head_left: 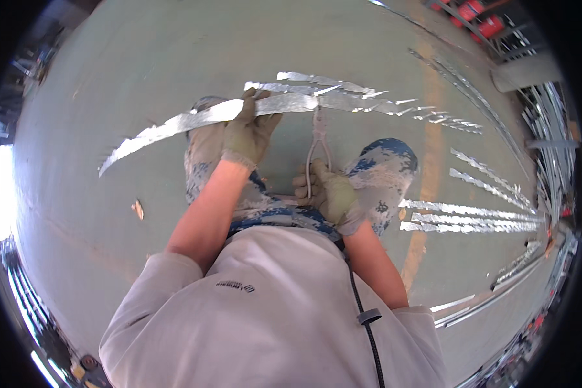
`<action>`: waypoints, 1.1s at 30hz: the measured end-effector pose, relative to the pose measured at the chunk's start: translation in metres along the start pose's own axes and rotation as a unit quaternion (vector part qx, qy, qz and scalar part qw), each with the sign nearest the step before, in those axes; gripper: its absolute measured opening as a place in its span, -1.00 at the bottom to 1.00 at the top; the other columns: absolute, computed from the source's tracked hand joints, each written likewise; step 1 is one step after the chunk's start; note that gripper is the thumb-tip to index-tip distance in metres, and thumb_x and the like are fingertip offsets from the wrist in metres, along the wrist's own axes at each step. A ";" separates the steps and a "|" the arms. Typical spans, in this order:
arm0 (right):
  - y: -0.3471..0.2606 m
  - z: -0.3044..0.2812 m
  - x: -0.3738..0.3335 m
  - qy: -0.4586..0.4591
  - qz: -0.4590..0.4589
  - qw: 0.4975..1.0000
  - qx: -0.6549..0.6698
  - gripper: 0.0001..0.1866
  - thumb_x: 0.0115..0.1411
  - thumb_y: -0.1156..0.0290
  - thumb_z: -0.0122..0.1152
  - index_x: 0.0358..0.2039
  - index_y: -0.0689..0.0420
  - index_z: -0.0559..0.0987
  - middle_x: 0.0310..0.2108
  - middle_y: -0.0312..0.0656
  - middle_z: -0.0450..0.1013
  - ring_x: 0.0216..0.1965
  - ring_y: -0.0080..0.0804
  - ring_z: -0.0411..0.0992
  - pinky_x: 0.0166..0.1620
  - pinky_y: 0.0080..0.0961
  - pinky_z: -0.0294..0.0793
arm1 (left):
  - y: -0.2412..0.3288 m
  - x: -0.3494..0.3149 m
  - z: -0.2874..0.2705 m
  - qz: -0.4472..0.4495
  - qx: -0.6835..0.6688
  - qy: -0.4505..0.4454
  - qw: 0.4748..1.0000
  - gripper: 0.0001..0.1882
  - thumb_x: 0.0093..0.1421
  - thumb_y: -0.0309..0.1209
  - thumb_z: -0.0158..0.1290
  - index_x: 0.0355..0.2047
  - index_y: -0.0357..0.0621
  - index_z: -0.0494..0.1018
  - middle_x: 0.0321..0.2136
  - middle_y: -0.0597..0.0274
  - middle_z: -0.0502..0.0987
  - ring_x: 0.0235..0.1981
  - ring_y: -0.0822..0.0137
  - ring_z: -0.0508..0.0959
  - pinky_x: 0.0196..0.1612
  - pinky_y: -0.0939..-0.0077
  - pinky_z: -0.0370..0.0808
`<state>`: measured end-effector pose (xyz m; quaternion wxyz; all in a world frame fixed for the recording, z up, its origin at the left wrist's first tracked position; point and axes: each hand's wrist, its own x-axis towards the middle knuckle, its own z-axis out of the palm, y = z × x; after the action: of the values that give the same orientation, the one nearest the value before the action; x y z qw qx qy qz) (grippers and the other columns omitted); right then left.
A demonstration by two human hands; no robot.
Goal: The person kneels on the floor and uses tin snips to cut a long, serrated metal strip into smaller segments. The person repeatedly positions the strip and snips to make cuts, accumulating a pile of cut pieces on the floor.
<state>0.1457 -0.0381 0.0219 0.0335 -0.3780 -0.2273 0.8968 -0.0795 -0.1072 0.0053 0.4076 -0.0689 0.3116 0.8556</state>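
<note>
A long shiny metal strip (174,126) runs across the green floor in front of my knees. My left hand (249,132), in a worn olive glove, grips the strip near its middle. My right hand (330,194), also gloved, is closed on the looped handles of metal shears (318,145). The shears' blades point up at the strip's lower edge, just right of my left hand. Cut slivers (343,87) lie beyond the strip.
Several narrow metal strips (478,220) lie on the floor to the right, more (491,178) above them. Long metal profiles (491,297) run along the lower right. A small scrap (138,209) lies to the left. Red objects (482,19) sit far top right.
</note>
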 end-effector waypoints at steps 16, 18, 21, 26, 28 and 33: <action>-0.037 -0.015 -0.029 0.123 -0.081 0.989 -0.031 -0.51 0.46 0.06 0.08 0.13 0.24 0.48 -0.17 -0.09 0.58 -0.27 -0.27 0.57 -0.19 -0.27 0.63 | -0.068 0.019 0.050 -0.056 0.071 -0.010 0.996 -0.69 0.48 -0.29 -0.05 0.19 0.06 0.35 0.08 0.26 0.54 0.04 0.28 0.60 0.08 0.17 0.63; -0.030 -0.016 -0.027 0.133 -0.062 0.989 -0.024 -0.52 0.45 0.07 0.09 0.11 0.24 0.48 -0.16 -0.09 0.58 -0.26 -0.28 0.57 -0.20 -0.28 0.63 | -0.068 0.022 0.044 -0.065 0.076 -0.005 0.995 -0.70 0.50 -0.30 -0.07 0.19 0.07 0.36 0.09 0.27 0.53 0.03 0.28 0.60 0.08 0.19 0.62; -0.019 -0.020 -0.021 0.148 -0.050 0.987 -0.044 -0.56 0.44 0.09 0.12 0.07 0.23 0.50 -0.16 -0.09 0.58 -0.27 -0.30 0.57 -0.23 -0.30 0.63 | -0.069 0.023 0.037 -0.065 0.091 0.000 0.994 -0.70 0.51 -0.30 -0.09 0.19 0.06 0.36 0.10 0.25 0.52 0.03 0.26 0.60 0.11 0.16 0.61; -0.018 -0.011 -0.013 0.183 -0.054 0.976 -0.103 -0.59 0.43 0.11 0.15 0.02 0.22 0.52 -0.20 -0.10 0.58 -0.33 -0.33 0.56 -0.29 -0.36 0.60 | -0.071 0.025 0.030 -0.068 0.083 0.018 0.994 -0.69 0.50 -0.31 -0.09 0.21 0.01 0.35 0.11 0.19 0.51 0.04 0.21 0.60 0.11 0.13 0.60; -0.018 -0.008 -0.009 0.202 -0.056 0.970 -0.127 -0.60 0.43 0.12 0.15 0.01 0.24 0.52 -0.23 -0.10 0.58 -0.36 -0.33 0.56 -0.33 -0.39 0.58 | -0.072 0.026 0.028 -0.068 0.088 0.026 0.993 -0.68 0.50 -0.31 -0.09 0.21 -0.01 0.34 0.11 0.17 0.51 0.04 0.21 0.60 0.10 0.14 0.61; -0.012 -0.012 0.000 0.221 -0.051 0.965 -0.131 -0.59 0.42 0.14 0.17 0.01 0.25 0.51 -0.22 -0.08 0.58 -0.37 -0.34 0.56 -0.38 -0.42 0.56 | -0.076 0.029 0.021 -0.069 0.100 0.044 0.992 -0.67 0.50 -0.33 -0.08 0.22 -0.03 0.33 0.12 0.16 0.51 0.02 0.22 0.61 0.08 0.19 0.63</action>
<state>0.1526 -0.0224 0.0193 0.0787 -0.5554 -0.3487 0.7508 -0.0395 -0.0400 -0.0246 0.4563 -0.0870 0.4080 0.7860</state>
